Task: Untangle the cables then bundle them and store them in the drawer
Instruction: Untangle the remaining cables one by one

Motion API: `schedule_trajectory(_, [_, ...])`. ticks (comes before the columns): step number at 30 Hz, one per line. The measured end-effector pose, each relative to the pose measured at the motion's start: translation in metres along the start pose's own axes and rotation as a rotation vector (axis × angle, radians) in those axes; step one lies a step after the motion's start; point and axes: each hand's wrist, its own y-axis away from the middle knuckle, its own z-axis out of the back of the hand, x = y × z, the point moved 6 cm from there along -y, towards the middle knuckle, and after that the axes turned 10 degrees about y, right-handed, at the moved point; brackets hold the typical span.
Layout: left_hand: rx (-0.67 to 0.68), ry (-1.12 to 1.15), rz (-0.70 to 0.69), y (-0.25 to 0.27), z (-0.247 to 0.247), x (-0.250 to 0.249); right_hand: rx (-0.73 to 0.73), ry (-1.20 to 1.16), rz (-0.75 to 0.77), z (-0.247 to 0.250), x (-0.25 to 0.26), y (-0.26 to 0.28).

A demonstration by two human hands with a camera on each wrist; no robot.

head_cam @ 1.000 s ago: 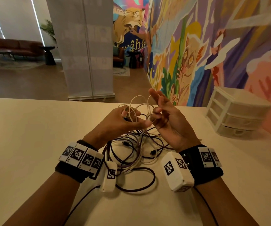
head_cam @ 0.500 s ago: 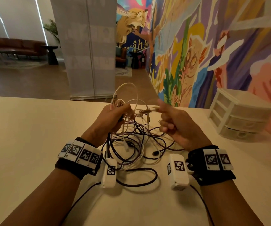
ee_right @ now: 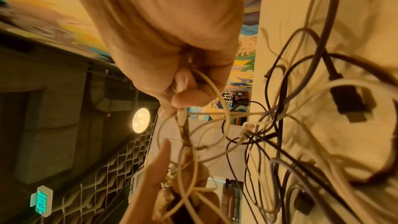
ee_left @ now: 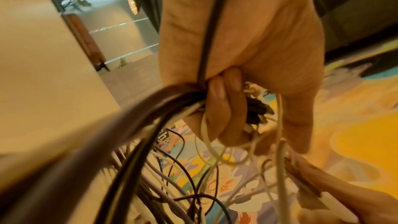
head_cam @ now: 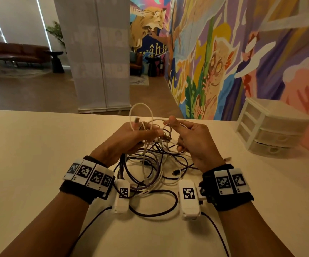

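Note:
A tangle of white, purple and black cables lies on the beige table, with its upper part lifted between my hands. My left hand grips a bunch of strands; its fingers curl round white and dark cables and a black plug. My right hand pinches a thin white cable between thumb and fingers. A white loop stands up above the left hand. A small white drawer unit stands at the table's right side, drawers closed.
A painted mural wall runs along the right, behind the drawer unit. A grey pillar and a sofa stand on the floor beyond the table's far edge. Thin black wires run from my wrist cameras toward me.
Both hands have drawn closer together above the pile. The right hand, open-fingered a second ago, now pinches a white cable. The left keeps its grip.

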Motion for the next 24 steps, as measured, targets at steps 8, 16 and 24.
schedule_trajectory(8, [0.013,-0.179,-0.024,0.000,0.002,-0.004,-0.160,0.015,0.000,0.005,-0.007,-0.005])
schedule_trajectory(16, [0.032,0.138,0.031,0.004,0.008,-0.001,0.065,0.012,-0.005,-0.012,-0.005,-0.005])
schedule_trajectory(24, [0.021,0.120,0.046,0.004,0.006,0.001,0.392,0.133,0.164,-0.023,0.015,0.012])
